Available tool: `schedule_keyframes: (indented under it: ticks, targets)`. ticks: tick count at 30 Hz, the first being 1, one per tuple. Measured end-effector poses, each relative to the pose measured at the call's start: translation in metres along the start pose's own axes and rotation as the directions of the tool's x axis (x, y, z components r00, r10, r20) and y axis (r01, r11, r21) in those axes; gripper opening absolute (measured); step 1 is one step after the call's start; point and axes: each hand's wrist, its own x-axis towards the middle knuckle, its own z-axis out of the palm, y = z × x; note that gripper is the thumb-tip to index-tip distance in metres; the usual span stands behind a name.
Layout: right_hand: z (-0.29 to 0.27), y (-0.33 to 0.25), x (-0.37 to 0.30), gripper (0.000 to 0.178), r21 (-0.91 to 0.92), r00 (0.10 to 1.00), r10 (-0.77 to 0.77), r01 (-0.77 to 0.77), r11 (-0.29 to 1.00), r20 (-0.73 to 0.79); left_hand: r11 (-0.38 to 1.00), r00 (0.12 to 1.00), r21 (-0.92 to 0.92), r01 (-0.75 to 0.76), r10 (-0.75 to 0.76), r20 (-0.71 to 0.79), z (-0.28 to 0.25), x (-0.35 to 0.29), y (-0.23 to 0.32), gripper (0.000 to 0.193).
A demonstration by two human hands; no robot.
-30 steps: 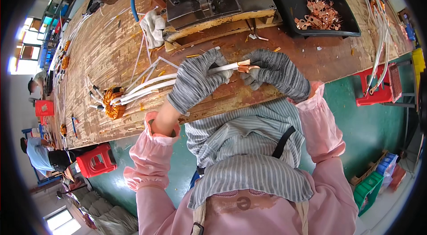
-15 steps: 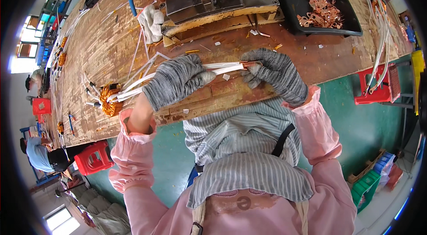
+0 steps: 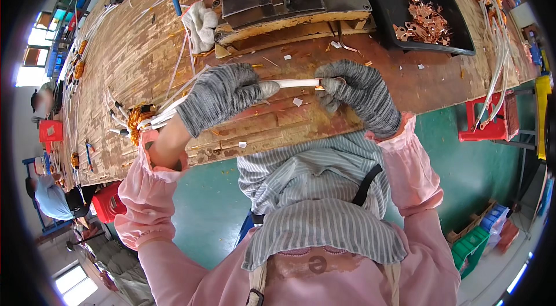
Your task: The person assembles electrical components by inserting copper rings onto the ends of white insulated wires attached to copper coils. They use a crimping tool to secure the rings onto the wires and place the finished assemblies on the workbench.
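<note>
White-sleeved wires (image 3: 296,83) stretch between my two grey-gloved hands, just above the front part of the wooden table. My left hand (image 3: 217,98) is closed around them. At their right end, my right hand (image 3: 359,94) pinches a copper-coloured end piece (image 3: 319,85); its fingers partly cover it, so whether it is a terminal lug or bare wire is unclear. The wires run left from beneath my left hand to a copper-wound coil (image 3: 136,121), which lies on the table, partly behind my left forearm.
A heavy metal press (image 3: 301,2) on a wooden base stands at the far side. A white glove (image 3: 201,25) lies at its left. Right of it, a black tray (image 3: 399,36) holds copper lugs (image 3: 427,21). More wired coils (image 3: 492,4) hang over the right edge; a person (image 3: 53,197) is at far left.
My left hand has moved slightly left along the wires, and they now look drawn together and straighter between my hands. My right hand stays at the copper end.
</note>
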Motion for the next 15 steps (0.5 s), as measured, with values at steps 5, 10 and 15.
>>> schedule_keyframes:
  ticks: [5,10,15]
  targets:
    - [0.005,-0.019,0.02,0.024,0.056,0.997,-0.059,0.055,0.997,0.056,0.943,0.964,-0.279,0.183,-0.227,-0.135,-0.019,0.003,0.011,0.019]
    - [0.015,-0.034,0.046,0.023,0.064,0.994,-0.053,0.047,0.997,0.1,0.714,0.832,-0.612,0.341,-0.532,-0.158,-0.041,0.006,0.016,0.031]
    - [0.02,-0.046,0.061,0.021,-0.169,0.984,-0.177,0.172,0.97,-0.015,0.658,0.764,-0.642,0.395,-0.623,-0.169,-0.049,0.009,0.005,0.031]
